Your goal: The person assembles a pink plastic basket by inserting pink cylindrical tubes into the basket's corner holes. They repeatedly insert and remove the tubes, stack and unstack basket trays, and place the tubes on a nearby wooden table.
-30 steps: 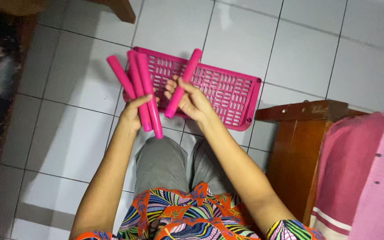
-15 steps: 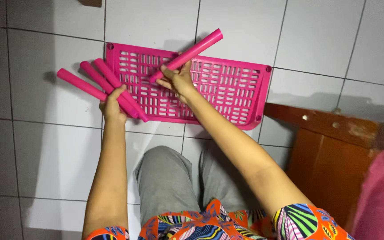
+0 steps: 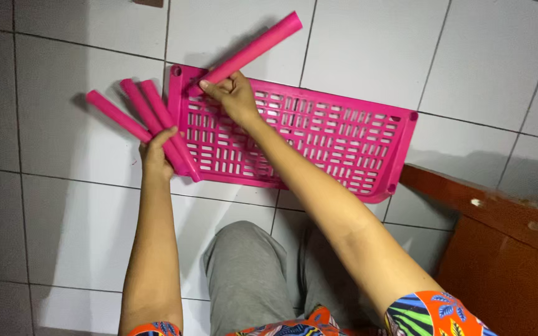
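A pink slotted plastic shelf tray (image 3: pixel 319 140) lies flat on the white tiled floor. My left hand (image 3: pixel 157 152) grips three pink plastic tubes (image 3: pixel 147 121) fanned out up and to the left, at the tray's left edge. My right hand (image 3: pixel 235 96) holds a single pink tube (image 3: pixel 259 43) by its lower end, close to the tray's far left corner (image 3: pixel 177 70); the tube slants up to the right. Whether its end is in the corner socket is hidden by my fingers.
A brown wooden piece of furniture (image 3: pixel 505 249) stands at the lower right, next to the tray's right end. My knees in grey trousers (image 3: pixel 250 274) are below the tray. White floor tiles (image 3: pixel 63 205) surround everything.
My right hand has carried its tube leftward to the tray's far left corner. The left hand with its three tubes has stayed by the tray's left edge. The view has shifted closer.
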